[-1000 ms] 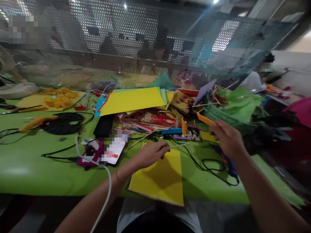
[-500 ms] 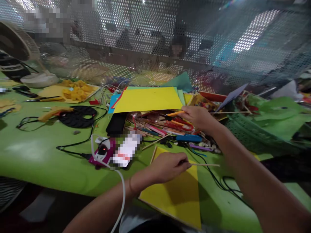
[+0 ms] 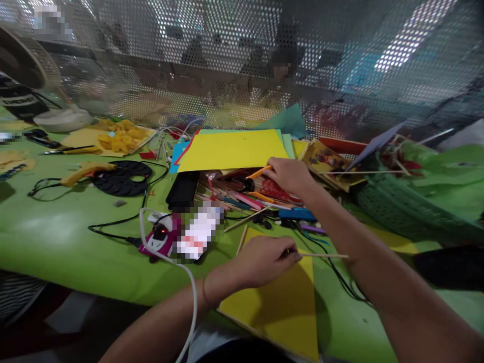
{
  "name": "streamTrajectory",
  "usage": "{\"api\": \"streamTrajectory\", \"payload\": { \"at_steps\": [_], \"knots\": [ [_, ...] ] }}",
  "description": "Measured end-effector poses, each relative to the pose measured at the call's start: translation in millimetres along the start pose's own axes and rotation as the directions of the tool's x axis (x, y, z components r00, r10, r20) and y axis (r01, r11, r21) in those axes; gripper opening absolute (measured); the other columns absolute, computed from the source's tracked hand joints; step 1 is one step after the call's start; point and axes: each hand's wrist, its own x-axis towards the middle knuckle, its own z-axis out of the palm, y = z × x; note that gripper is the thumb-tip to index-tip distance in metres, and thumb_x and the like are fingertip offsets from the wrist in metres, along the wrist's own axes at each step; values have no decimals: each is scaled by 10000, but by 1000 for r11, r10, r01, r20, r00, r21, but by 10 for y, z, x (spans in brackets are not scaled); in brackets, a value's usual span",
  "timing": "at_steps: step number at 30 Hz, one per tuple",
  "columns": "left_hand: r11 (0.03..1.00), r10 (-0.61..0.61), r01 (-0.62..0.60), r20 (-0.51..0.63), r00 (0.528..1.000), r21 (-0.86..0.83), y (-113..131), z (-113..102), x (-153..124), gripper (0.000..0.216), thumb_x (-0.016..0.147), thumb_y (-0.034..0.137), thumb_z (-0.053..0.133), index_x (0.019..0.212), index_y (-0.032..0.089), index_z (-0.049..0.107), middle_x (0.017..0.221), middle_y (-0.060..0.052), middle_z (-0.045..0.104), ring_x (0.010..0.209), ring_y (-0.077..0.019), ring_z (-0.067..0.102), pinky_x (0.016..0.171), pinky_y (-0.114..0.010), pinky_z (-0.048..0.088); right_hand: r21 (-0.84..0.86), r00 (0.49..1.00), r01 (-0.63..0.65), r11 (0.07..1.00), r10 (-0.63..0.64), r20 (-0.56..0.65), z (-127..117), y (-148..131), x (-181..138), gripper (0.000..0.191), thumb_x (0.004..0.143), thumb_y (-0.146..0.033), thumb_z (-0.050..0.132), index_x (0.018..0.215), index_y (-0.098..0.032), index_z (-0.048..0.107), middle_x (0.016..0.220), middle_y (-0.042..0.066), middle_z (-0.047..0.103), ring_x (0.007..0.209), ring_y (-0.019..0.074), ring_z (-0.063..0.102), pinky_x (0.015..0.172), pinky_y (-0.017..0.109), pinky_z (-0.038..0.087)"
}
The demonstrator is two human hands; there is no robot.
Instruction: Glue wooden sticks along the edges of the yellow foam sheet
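My left hand [image 3: 266,259] is closed on a thin wooden stick [image 3: 327,255], which sticks out to the right from between the fingertips. Below that hand lies a yellow sheet [image 3: 278,307] with thin wooden strips along its edges. Over the pile of sticks and pens [image 3: 245,199], my right hand [image 3: 289,174] pinches a slim orange handle [image 3: 259,173]. A dark part lies by the handle's far end, but I cannot tell which tool it is. A stack of coloured paper with a yellow sheet [image 3: 234,150] on top sits just behind.
A phone [image 3: 200,232], a purple power socket [image 3: 164,242] and a white cable [image 3: 191,282] are at the front left. Farther left are a yellow glue gun [image 3: 85,171], a black palette [image 3: 123,179] and a fan [image 3: 22,60]. A green basket [image 3: 408,201] stands right, before a perforated metal screen [image 3: 227,75].
My right hand has moved slightly left and up, lifting the orange handle's near end. The left hand keeps the stick almost in place. The view has shifted a little.
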Motion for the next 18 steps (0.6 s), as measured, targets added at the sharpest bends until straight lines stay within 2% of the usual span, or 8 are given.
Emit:
{"api": "streamTrajectory", "payload": {
  "at_steps": [6,11,15,18],
  "knots": [
    [1000,-8,8,-7,1000,13,-37,13,21,233,968,370,479,937,208,643,847,-25,703,726,-160,617,607,-254,355,25,980,-112,993,114,-164,258,-127,-183,341,983,-443,423,1103,-155,563,896,139,725,750,274,654,589,313,319],
    [998,-55,55,-57,997,-10,-92,-32,43,234,976,360,459,973,215,643,865,-21,706,749,-162,628,630,-248,372,2,969,-183,983,181,-170,269,-211,-285,411,973,-442,430,1163,-93,535,891,207,705,816,324,661,659,347,383],
    [996,-78,73,-134,988,-44,-135,-105,63,220,979,346,447,979,209,619,839,-13,688,732,-152,610,626,-237,379,8,958,-232,973,230,-168,198,-52,-453,388,956,-386,473,1249,-136,519,993,188,713,832,321,669,664,356,396],
    [996,-91,93,-190,978,2,-177,-162,78,212,982,343,435,982,210,600,852,-10,686,743,-154,618,643,-237,391,70,945,-286,956,293,-145,153,167,-731,366,936,-355,505,1266,-205,557,1060,134,720,840,292,667,660,342,404]
  ]
}}
